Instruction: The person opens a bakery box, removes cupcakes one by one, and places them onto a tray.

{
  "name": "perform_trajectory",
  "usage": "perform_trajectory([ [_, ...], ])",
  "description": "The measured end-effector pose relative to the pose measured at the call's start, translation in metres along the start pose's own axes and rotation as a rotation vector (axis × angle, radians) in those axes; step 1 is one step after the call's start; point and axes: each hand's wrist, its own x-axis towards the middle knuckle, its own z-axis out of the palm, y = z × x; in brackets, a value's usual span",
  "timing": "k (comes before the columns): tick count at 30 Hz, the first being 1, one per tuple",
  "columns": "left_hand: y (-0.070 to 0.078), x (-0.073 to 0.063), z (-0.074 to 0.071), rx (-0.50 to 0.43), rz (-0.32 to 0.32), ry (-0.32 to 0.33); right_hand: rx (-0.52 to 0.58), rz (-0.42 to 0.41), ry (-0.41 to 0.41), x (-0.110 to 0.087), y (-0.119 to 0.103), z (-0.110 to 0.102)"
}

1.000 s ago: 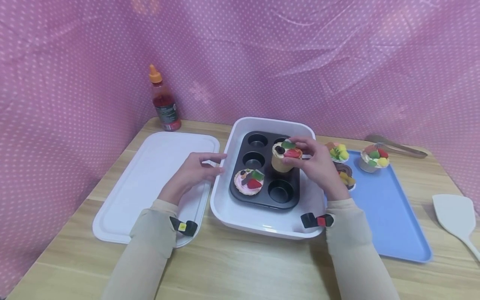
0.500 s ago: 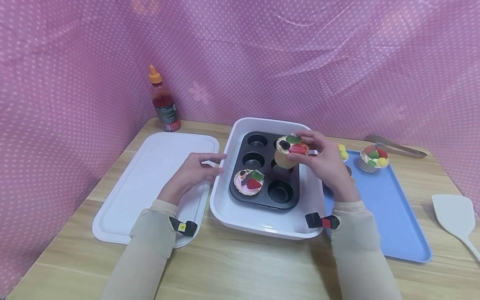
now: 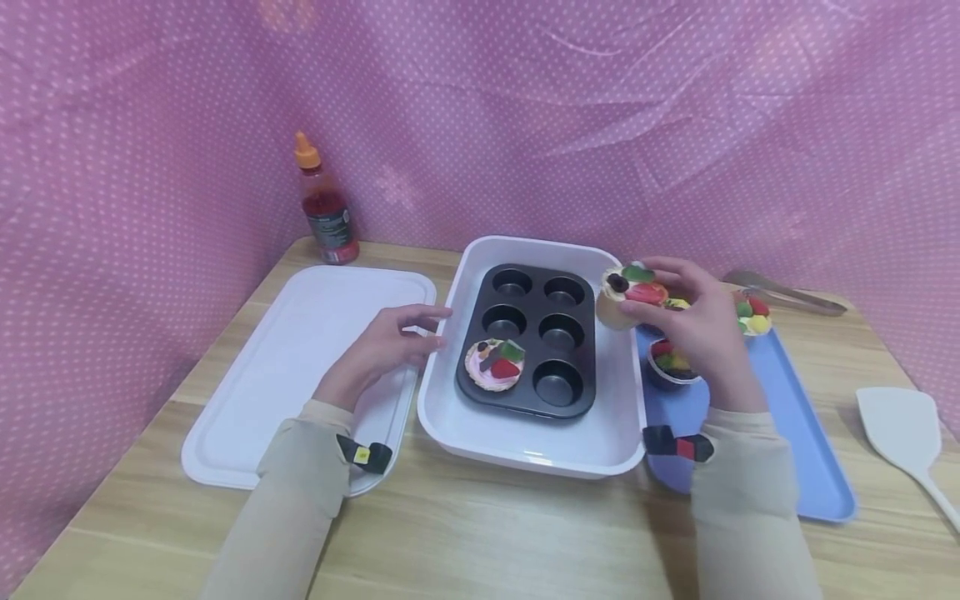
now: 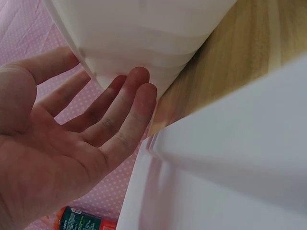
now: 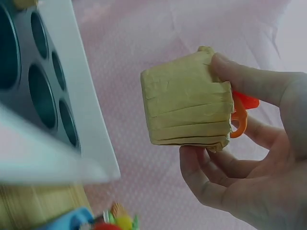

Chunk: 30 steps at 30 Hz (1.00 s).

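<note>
- Since the earlier frame, my right hand (image 3: 701, 325) has moved the yellow-sided cupcake (image 3: 615, 315) from over the muffin tin to the right rim of the white tub (image 3: 525, 457).
- Right thumb and fingers pinch this cupcake, raised; over or just past the rim, I cannot tell.
- Left hand (image 3: 386, 346): fingers apart, at the tub's left wall; contact unconfirmed.
- Inside the tub: muffin tin (image 3: 531, 337), pink-creamed cupcake (image 3: 495, 365) in its near-left cup.
- Right of the tub: blue tray (image 3: 813, 467) with other cupcakes.
</note>
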Motion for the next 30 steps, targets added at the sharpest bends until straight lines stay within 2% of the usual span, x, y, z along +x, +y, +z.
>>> perform_trajectory([
  [7, 0.001, 0.000, 0.000, 0.016, -0.012, -0.075, -0.002, 0.037, 0.103, 0.000, 0.023, -0.022],
  [11, 0.001, 0.000, 0.000, 0.026, -0.025, -0.095, -0.003, 0.077, 0.144, -0.003, 0.032, -0.035],
  [17, 0.000, -0.002, 0.000, 0.029, -0.024, -0.095, 0.035, 0.165, 0.202, -0.005, 0.049, -0.051],
  [30, 0.001, -0.002, -0.001, 0.054, -0.031, -0.100, 0.156, 0.165, 0.261, -0.018, 0.077, -0.071],
])
